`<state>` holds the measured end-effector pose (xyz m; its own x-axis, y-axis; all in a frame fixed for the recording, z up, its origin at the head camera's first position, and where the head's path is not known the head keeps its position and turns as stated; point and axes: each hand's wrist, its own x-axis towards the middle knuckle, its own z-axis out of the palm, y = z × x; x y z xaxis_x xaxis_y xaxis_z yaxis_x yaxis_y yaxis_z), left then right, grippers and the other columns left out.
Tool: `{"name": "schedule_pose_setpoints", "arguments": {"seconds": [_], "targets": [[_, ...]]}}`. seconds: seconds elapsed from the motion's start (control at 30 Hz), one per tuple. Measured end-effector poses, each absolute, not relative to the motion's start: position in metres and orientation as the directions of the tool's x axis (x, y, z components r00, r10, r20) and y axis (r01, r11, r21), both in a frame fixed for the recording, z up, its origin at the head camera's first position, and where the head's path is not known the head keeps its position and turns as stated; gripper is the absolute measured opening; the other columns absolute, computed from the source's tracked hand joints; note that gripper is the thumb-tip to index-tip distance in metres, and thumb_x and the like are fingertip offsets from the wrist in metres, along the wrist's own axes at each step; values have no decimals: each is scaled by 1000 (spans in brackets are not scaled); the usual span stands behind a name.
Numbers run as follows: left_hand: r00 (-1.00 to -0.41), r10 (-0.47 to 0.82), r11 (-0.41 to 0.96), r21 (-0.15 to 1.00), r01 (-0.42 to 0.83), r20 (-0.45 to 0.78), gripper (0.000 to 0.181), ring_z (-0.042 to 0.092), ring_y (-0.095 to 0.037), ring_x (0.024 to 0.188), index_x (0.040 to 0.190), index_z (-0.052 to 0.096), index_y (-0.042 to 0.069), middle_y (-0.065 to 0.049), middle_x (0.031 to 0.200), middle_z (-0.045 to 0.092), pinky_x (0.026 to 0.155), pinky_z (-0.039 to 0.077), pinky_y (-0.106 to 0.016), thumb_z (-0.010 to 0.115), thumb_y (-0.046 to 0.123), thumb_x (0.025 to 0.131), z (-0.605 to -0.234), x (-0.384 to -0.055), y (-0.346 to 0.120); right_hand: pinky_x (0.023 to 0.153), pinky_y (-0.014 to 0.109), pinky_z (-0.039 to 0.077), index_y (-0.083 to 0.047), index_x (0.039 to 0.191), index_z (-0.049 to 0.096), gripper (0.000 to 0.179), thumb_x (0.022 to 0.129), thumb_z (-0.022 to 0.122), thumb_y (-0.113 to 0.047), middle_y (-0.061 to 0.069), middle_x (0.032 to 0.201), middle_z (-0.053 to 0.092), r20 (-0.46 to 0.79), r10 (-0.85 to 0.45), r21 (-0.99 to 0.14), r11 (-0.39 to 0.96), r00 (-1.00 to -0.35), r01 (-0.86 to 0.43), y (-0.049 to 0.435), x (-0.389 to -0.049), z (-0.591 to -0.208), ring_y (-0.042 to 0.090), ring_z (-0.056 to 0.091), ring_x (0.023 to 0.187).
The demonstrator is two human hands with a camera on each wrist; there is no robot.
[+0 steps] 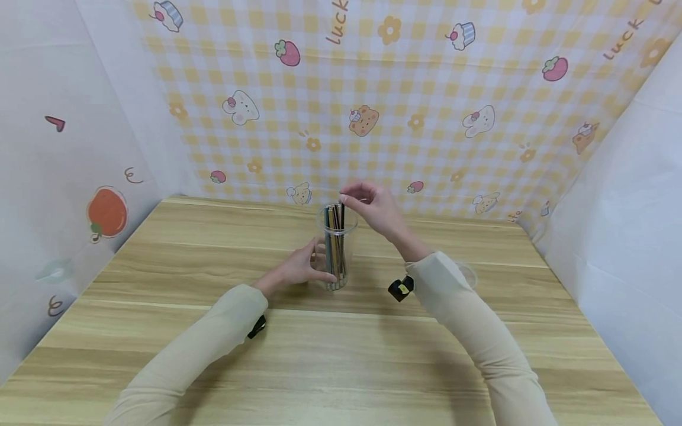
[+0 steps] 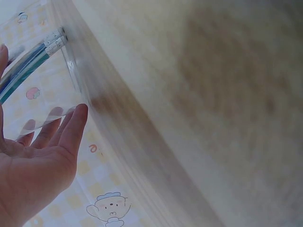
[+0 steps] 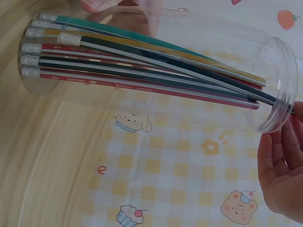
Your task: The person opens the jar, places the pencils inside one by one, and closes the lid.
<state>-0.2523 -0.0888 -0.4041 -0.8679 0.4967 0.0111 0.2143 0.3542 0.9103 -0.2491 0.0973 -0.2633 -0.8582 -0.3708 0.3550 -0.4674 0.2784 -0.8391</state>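
A tall clear plastic jar point(image 1: 349, 251) stands upright on the table, holding several pencils point(image 1: 333, 236) in teal, yellow, red and black. In the right wrist view their white eraser ends point to the jar's base. My left hand point(image 1: 298, 266) grips the jar's lower side, the thumb across its front and the other fingers round the far left. At the jar's mouth my right hand point(image 1: 378, 213) pinches the top of a black pencil point(image 3: 170, 68). That pencil leans across the others, its eraser end a little higher than theirs, most of its length inside the jar.
A round clear lid point(image 1: 467, 275) lies on the wooden table point(image 1: 330, 355), partly behind the right sleeve. Behind the jar hangs a yellow checked cloth point(image 1: 309, 83); white cloth walls point(image 1: 629, 213) flank both sides. A black wrist device point(image 1: 401, 289) shows beside the right sleeve.
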Motion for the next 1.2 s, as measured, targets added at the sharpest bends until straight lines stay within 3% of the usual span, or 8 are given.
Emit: {"name": "schedule_pose_setpoints", "arguments": {"seconds": [0.47,0.73,1.03,1.2], "targets": [[-871,492,373,903,214,3,80,43,-26,112,129,31,15,-14,124,46,95,31,-42,79,23,66,-404,-253,-89,71,29,47,-5,94,64,16,84,62,-16,2,94,61,392,-446,-768,323,-805,-553,101,-269,-289,15,57,80],[-871,490,378,900,216,3,83,42,-28,112,131,29,14,-16,125,44,96,31,-43,79,24,65,-405,-253,-90,73,35,46,8,94,62,15,84,58,-3,16,95,61,430,-431,-755,312,-794,-577,98,-247,-270,25,54,83],[-868,496,373,901,223,10,81,43,-27,112,130,29,15,-14,125,44,95,31,-43,78,22,66,-404,-253,-89,72,31,47,7,94,61,14,85,56,-2,15,94,60,411,-457,-745,330,-788,-580,97,-246,-267,24,55,83],[-868,496,373,900,226,13,81,43,-26,112,130,29,16,-14,124,45,95,32,-43,78,23,66,-406,-253,-89,72,31,47,2,95,63,14,85,58,-6,10,93,61,411,-461,-747,323,-786,-581,99,-263,-282,20,55,82]]}}
